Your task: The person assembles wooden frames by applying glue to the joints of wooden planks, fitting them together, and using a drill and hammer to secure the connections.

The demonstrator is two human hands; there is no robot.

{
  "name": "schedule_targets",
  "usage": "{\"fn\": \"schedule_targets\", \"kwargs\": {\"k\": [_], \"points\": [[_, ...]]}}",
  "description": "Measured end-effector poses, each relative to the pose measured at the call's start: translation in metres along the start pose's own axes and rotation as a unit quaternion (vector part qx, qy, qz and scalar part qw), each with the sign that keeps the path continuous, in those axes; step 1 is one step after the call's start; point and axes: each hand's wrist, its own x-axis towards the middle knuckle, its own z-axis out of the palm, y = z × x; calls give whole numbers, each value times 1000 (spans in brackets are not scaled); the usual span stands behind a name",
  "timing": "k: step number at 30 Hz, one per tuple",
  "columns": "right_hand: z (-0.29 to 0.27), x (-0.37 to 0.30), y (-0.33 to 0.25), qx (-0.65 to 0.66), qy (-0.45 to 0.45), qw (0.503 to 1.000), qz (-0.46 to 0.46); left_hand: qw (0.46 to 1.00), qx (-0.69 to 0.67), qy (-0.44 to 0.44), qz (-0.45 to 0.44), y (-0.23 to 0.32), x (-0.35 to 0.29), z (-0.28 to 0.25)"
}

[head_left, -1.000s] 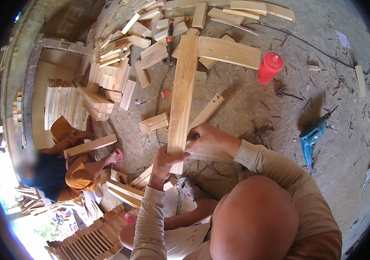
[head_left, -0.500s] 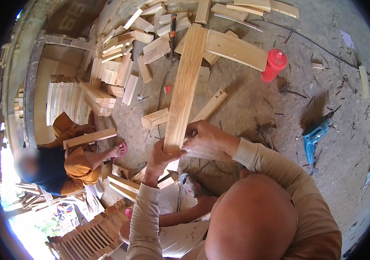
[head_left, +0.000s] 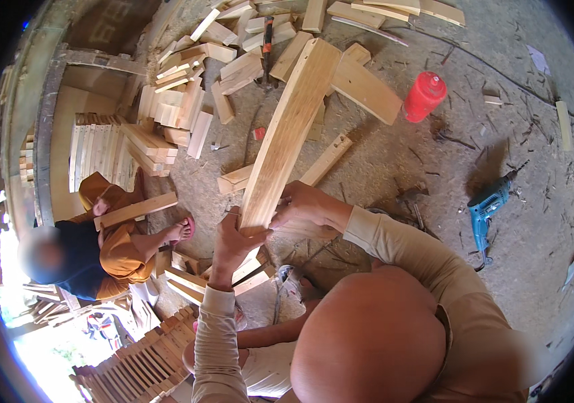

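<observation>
A long pale wooden plank (head_left: 290,134) stretches away from me, raised at a slant above the floor. Its near end is gripped by my left hand (head_left: 236,242), thumb laid across the face. My right hand (head_left: 307,207) is closed on the plank's right edge, a little farther up. A shorter board (head_left: 367,91) sticks out to the right by the plank's far end; whether the two are joined I cannot tell. Under my right wrist another pale board (head_left: 307,230) shows in part, mostly hidden by the hand and arm.
At the left a seated person (head_left: 122,252) holds a wooden block (head_left: 139,208). A hammer (head_left: 267,47) stands among wood offcuts beyond the plank. A red bottle (head_left: 425,97) and a blue power drill (head_left: 490,211) are on the right. Stacked slats (head_left: 139,356) lie lower left.
Both hands have shifted slightly left and away from me with the plank. The plank has tilted, so its far end now points more to the right and one narrow side shows.
</observation>
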Motion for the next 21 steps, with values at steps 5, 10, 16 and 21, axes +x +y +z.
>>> {"fn": "schedule_targets", "kwargs": {"k": [5, 10, 16, 21], "points": [[4, 18, 16, 119, -30, 992, -33, 996, 71, 41, 23, 3, -1, -2], [7, 22, 21, 153, -40, 985, -64, 985, 161, 53, 27, 6, -5, -3], [0, 23, 33, 144, -48, 983, -104, 970, 212, 86, 78, -1, -5, 6], [1, 13, 44, 90, -20, 991, -100, 955, 275, 84, 78, -5, -8, 20]]}}
